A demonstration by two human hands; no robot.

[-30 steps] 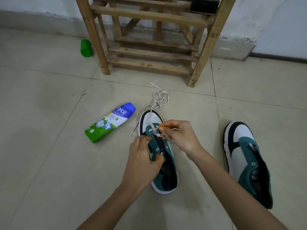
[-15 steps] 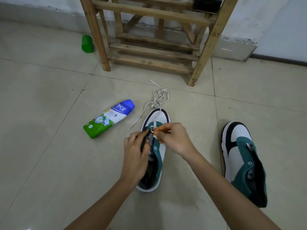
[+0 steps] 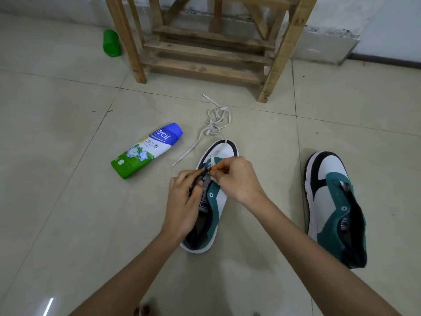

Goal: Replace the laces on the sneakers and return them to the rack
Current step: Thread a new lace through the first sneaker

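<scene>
Within the last second the sneaker had swung round on the floor, its heel going from about 5 o'clock to 7 o'clock, toe toward the rack. The left hand gripped the eyelet flap near the toe, and the right hand pinched the lace in its fingers right beside it. The rest trailed to a tangle at 12 o'clock. Lacing looked barely begun, and the second sneaker at 3 o'clock showed no lace.

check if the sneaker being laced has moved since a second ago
Yes. The sneaker has turned: its heel swung left, toward the bottle lying on the floor, while its toe stayed by the loose lace.
</scene>
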